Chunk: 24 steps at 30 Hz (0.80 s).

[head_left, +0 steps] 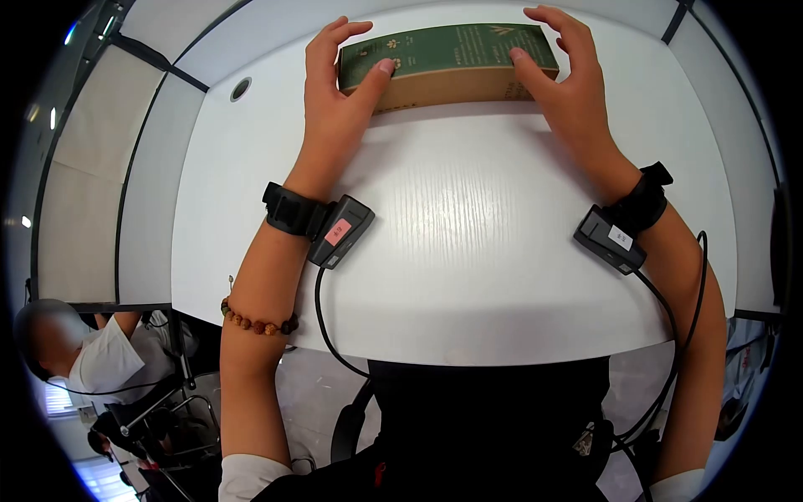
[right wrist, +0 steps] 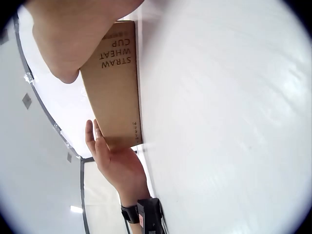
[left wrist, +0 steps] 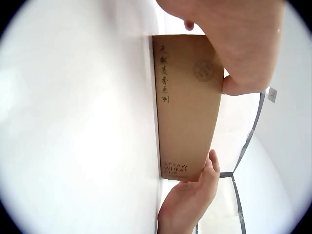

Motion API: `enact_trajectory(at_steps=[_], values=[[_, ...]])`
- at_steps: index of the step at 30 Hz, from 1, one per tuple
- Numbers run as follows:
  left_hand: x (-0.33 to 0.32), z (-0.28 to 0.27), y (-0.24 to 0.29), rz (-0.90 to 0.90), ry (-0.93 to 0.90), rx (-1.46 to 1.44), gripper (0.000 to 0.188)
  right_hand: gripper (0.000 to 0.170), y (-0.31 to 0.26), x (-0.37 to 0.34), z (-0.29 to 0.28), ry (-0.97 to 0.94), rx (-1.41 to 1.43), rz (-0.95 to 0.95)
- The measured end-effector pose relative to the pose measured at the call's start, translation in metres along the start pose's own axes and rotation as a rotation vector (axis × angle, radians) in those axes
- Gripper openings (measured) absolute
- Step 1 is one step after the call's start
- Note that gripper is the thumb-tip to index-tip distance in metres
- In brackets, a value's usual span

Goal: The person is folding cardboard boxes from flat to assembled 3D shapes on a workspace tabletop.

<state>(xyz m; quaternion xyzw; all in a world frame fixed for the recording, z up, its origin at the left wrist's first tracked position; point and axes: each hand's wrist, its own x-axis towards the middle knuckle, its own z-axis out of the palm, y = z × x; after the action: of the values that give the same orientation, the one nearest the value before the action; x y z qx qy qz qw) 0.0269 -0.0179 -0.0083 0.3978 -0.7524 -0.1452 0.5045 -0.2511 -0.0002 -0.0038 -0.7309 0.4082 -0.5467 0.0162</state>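
A long cardboard box [head_left: 452,58] with a green printed top and brown sides lies at the far part of the white table. Its brown side [left wrist: 187,107] reads "STRAW WHEAT CUP" in the left wrist view. My left hand [head_left: 339,79] holds the left end, thumb on the top and fingers round the end. At the right end, my right hand [head_left: 573,84] grips in the same way, its thumb over the near top edge. Parts of the fingers are hidden behind the box ends. The right wrist view shows the same brown side [right wrist: 114,92] between both hands.
The white table [head_left: 443,217] has a curved near edge and a round cable hole [head_left: 241,89] at the far left. Pale partition panels [head_left: 100,184] surround it. Cables [head_left: 322,314] run down from both wrist cameras. A seated person [head_left: 117,356] is at the lower left.
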Motion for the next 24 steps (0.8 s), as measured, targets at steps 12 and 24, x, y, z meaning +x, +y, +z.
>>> enact_trajectory(at_steps=[12, 24], values=[[0.0, -0.001, 0.01, -0.029, -0.031, -0.078, 0.061, 0.06, 0.014, -0.001, 0.007, 0.028, 0.086, -0.031], [0.002, -0.002, 0.005, -0.003, -0.055, -0.021, 0.057, 0.061, 0.018, -0.002, 0.008, -0.013, 0.053, 0.002]])
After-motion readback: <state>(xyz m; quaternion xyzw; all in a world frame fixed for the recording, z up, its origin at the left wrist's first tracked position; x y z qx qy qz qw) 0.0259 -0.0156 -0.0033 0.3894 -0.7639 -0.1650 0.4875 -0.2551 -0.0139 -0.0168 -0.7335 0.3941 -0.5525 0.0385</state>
